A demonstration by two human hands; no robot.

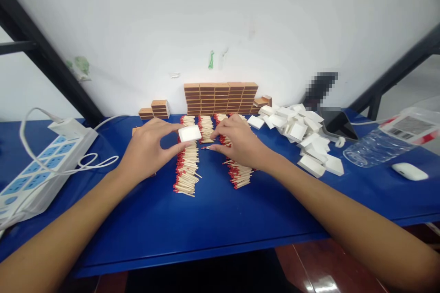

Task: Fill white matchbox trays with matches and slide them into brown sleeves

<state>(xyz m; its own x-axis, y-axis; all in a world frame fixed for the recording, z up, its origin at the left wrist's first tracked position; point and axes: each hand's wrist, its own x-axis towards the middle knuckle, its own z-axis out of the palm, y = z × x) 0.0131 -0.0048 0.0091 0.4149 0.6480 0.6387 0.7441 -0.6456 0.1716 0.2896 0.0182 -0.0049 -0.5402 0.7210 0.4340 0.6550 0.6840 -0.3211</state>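
Observation:
My left hand [151, 146] pinches a small white matchbox tray [189, 133] by its end, thumb below and fingers above. The tray's hollow side faces me and looks bare inside. To its right, my right hand [237, 142] is closed in a pinch, with red-tipped matches [205, 148] poking out past the thumb. Under the tray runs a long row of red-headed matches [186, 169] on the blue table [206, 229]. Another row of matches [239, 175] lies partly hidden beneath my right hand, and shorter rows show behind the hands.
Stacked brown matchbox sleeves [221, 98] line the wall, with a smaller stack [160, 109] left of them. A heap of white trays [302, 130] lies right. Beyond are a phone [337, 123], a plastic bottle [378, 144] and a white earbud case [409, 171]. A corded power strip [44, 169] sits left.

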